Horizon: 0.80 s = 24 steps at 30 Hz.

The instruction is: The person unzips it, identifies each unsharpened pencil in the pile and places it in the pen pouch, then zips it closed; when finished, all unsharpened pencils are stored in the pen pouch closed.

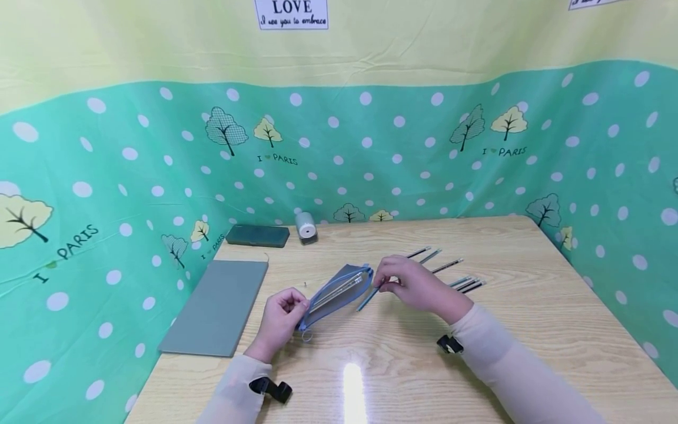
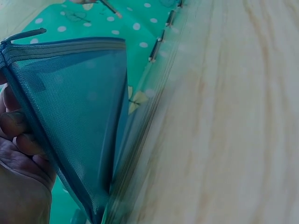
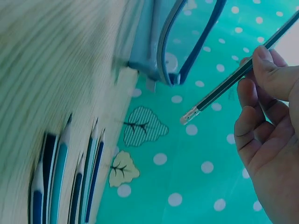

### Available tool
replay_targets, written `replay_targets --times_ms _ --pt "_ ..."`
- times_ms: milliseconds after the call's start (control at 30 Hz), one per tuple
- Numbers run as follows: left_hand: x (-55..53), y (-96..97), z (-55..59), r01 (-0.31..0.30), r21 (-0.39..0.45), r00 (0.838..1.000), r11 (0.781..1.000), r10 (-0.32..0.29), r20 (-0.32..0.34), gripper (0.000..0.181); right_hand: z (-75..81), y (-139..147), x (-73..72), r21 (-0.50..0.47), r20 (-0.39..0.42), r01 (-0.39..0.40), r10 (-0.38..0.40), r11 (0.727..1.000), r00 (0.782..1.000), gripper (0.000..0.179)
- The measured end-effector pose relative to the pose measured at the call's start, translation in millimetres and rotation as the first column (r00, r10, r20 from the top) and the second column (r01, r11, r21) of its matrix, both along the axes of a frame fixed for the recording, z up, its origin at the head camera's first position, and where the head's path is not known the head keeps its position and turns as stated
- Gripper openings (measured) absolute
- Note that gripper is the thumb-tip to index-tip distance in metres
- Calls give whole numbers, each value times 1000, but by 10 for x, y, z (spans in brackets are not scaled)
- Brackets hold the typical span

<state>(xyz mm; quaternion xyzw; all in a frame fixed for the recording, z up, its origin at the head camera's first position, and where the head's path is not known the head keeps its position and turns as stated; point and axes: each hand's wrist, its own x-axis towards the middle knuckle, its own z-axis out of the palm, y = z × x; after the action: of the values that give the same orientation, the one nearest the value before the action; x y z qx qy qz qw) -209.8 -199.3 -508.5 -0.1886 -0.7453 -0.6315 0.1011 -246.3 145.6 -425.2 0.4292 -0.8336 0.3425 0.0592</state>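
Note:
My left hand [image 1: 283,318] grips the near-left end of a blue mesh zip pouch [image 2: 70,121], close to its ring pull [image 1: 307,335]. The pouch's zipped mouth gapes, and several pencils [image 1: 339,292] with white erasers lie inside it. Between thumb and fingertips, my right hand [image 1: 408,282] pinches a dark striped pencil [image 3: 219,91], held just right of the pouch. Its eraser end shows in the right wrist view, while the other end runs out of that frame. Several more pencils [image 1: 468,284] lie on the table beyond and right of my right hand.
A flat grey board [image 1: 219,306] lies on the left of the wooden table [image 1: 424,365]. At the back left are a dark green case [image 1: 258,235] and a small white-and-grey cylindrical device [image 1: 306,227]. A dotted green curtain [image 1: 371,153] encloses the table's back and sides.

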Motion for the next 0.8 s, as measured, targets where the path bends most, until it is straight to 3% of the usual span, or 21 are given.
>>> replay_targets --times_ms 367,567,800 --pt "14 15 17 -14 26 1000 1000 14 16 13 -73 -350 -11 -53 -127 -130 122 990 984 23" --pt "4 15 12 -6 34 1000 999 6 0 13 -105 -479 -33 -42 -107 -109 104 993 989 21" --pt "14 21 38 1 46 1000 999 0 -14 13 -188 -545 -74 71 -126 -29 38 997 991 23"
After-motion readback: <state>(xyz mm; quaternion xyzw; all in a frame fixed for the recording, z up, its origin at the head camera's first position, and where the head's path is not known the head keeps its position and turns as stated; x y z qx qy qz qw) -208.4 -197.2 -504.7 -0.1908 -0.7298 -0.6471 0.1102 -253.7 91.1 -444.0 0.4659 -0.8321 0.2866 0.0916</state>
